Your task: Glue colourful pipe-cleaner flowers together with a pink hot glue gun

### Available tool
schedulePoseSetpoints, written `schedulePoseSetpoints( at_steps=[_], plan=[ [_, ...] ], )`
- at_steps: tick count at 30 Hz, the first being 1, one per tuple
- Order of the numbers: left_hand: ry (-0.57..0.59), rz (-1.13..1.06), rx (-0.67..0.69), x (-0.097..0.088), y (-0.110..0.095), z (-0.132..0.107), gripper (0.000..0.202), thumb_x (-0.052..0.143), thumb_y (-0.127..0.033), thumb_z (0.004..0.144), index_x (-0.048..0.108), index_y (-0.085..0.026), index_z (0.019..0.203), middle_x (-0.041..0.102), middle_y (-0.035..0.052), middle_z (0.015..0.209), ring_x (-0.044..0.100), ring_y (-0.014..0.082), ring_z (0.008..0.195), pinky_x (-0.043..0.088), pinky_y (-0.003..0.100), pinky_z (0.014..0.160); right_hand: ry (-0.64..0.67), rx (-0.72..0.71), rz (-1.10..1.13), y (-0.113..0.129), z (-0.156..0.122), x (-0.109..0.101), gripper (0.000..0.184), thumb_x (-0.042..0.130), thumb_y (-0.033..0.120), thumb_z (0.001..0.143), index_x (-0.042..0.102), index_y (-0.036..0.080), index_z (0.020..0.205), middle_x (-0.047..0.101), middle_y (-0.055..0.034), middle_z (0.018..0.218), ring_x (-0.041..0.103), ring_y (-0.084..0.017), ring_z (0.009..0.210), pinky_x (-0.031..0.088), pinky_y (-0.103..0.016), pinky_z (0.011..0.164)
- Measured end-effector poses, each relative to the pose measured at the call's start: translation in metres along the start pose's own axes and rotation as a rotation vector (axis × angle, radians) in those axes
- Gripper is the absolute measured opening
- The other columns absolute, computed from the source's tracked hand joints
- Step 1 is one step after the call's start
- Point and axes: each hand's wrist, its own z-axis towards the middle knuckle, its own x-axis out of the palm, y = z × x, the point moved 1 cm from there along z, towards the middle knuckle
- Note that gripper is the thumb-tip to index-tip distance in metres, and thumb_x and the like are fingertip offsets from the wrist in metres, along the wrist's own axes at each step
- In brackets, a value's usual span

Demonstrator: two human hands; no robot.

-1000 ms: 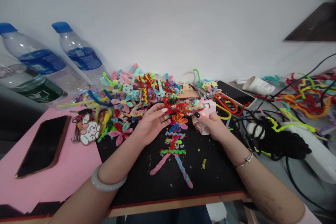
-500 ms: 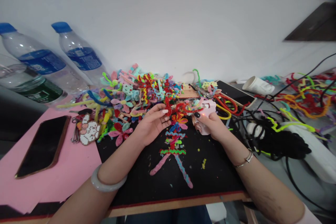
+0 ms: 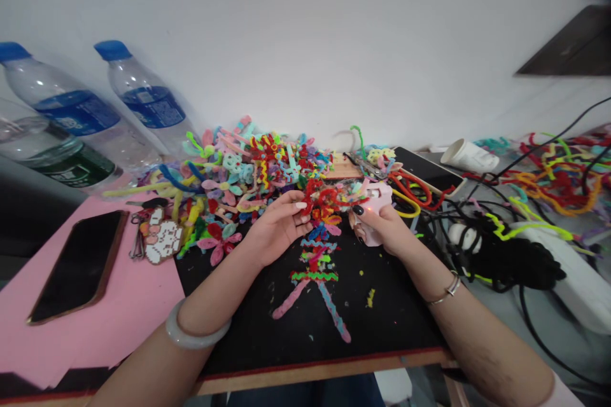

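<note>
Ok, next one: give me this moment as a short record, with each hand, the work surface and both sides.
left hand: fingers on a red fuzzy piece, held above the surface
right hand: grips a pink tool, apparently a glue gun
black surface: green zigzag strip, with a pink strip and a blue strip splaying below it
back: heap of colourful fuzzy pieces
left side: dark phone on pink paper
right side: paper cup, tipped over

the glue gun (image 3: 380,196) is pale pink, the fuzzy piece (image 3: 314,198) bright red. the mat (image 3: 396,311) is black, edged in red; the wavy strip (image 3: 315,276) green with red. one fuzzy leg (image 3: 289,301) is pink, the other leg (image 3: 335,315) blue mottled with pink.
</note>
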Motion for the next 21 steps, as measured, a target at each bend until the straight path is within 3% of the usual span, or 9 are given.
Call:
schedulePoseSetpoints(
  at_steps=[21],
  plan=[
    [0.007,0.003,-0.004,0.0008,0.0004,-0.0017,0.016,0.062,-0.011,0.071,0.057,-0.019,0.084,0.05,-0.0025,0.069,0.05,0.0081,0.061,0.047,0.025,0.063,-0.025,-0.007,-0.014,0.0007,0.0007,0.0,0.036,0.063,0.052,0.073,0.053,0.018,0.065,0.052,0.0028,0.049,0.042,-0.008,0.039,0.031,-0.023,0.039]
  ],
)
